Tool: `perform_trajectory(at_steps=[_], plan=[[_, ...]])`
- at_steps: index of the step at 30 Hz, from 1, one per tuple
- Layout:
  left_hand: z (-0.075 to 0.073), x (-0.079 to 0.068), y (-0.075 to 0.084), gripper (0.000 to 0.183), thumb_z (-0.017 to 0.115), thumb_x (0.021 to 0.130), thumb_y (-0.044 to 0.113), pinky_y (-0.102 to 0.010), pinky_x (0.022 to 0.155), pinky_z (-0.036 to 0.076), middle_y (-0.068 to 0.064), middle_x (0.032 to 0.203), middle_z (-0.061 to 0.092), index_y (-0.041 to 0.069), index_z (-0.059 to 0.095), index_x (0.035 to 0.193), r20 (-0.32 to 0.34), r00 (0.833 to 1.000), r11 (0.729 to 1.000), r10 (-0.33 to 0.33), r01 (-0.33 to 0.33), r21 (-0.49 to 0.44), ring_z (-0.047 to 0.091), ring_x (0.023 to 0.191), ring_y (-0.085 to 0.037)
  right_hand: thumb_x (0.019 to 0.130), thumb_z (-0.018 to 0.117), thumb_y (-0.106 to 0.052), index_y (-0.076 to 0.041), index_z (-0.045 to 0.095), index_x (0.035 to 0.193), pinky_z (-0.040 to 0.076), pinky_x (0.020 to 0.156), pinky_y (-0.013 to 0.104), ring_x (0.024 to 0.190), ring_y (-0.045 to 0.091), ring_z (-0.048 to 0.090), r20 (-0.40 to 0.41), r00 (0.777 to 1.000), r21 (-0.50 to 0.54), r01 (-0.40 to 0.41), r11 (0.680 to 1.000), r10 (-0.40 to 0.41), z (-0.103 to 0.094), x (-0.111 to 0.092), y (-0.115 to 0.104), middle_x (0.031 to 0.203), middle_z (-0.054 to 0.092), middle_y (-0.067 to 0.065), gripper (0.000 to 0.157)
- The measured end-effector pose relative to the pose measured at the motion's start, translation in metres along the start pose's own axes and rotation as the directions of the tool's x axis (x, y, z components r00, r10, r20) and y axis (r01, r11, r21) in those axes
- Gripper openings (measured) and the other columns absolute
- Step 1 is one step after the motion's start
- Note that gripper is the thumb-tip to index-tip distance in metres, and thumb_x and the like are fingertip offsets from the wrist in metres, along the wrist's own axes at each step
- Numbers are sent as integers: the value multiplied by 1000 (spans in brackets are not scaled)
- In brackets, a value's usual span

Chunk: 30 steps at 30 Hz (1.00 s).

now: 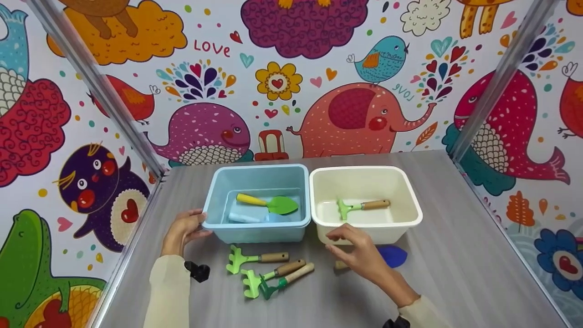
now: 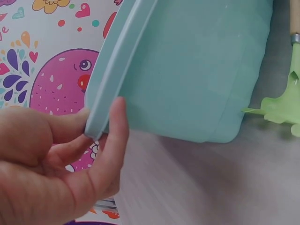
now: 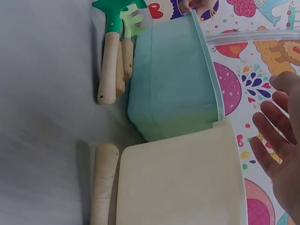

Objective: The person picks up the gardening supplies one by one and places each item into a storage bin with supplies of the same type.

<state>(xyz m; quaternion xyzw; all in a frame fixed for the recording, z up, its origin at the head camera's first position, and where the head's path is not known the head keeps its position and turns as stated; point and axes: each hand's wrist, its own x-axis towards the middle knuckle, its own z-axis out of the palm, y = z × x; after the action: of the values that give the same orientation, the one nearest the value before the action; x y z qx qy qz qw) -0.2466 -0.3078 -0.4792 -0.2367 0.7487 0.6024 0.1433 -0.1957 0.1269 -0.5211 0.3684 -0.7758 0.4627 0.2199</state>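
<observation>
My left hand [image 1: 183, 231] pinches the rim of a light blue bin [image 2: 187, 70] at its front left corner, thumb on one side and fingers on the other. My right hand [image 1: 357, 250] hovers before the cream bin [image 1: 366, 234], its fingers loosely bent and holding nothing. A light green hand rake [image 1: 374, 205] with a wooden handle lies inside the cream bin. In the blue bin are a green trowel [image 1: 282, 205] with a yellow handle and a pale blue tool [image 1: 243, 218], hard to make out. Beneath my right hand lies a blue-bladed trowel [image 1: 392, 256], partly hidden.
Before the blue bin lie two light green hand rakes, one nearer the bin [image 1: 236, 259] and one lower [image 1: 250, 283], plus a dark green tool [image 1: 273, 288] with a wooden handle. The bins stand side by side on a grey table [image 1: 455, 273], with patterned walls around.
</observation>
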Motion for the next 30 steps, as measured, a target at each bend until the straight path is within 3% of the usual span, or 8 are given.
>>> perform_trajectory(at_steps=[6,10,17,24,30], plan=[[-1,0,-2,54,40,107,11,-32,83,61,-34,150,39,-8,23,155,-1,1000,1000,-7,7,16,65,97,-19,84,80,-11,-17,71,107,57,78,24,88,10,65,90,982,28,-170,985,167,-3,-22,6,98,72,1,25],[-1,0,-2,54,40,107,11,-31,82,61,-34,150,37,-8,22,155,6,1000,1000,-3,3,29,64,101,-21,85,79,-14,-18,71,108,56,80,22,91,4,63,105,970,31,-222,975,217,-1,-35,13,100,72,1,24],[0,0,-2,52,40,107,10,-31,81,61,-34,149,40,-9,25,153,-4,1000,999,1,-1,33,65,92,-17,84,80,-12,-17,72,105,56,79,24,90,10,66,97,967,10,-236,972,234,8,-49,27,98,73,4,24],[0,1,-1,53,41,107,10,-30,78,62,-35,148,40,-10,25,153,-10,1000,1000,7,-7,22,65,89,-15,81,82,-9,-16,72,107,58,80,36,93,14,67,128,968,-62,-208,976,215,6,-51,37,101,71,1,29],[2,1,1,52,42,106,10,-32,82,62,-34,147,42,-9,27,153,-14,1000,1000,-3,4,20,65,93,-17,78,84,-11,-14,72,107,57,84,32,97,16,66,143,972,-141,-166,976,186,0,-49,45,106,69,-2,31]])
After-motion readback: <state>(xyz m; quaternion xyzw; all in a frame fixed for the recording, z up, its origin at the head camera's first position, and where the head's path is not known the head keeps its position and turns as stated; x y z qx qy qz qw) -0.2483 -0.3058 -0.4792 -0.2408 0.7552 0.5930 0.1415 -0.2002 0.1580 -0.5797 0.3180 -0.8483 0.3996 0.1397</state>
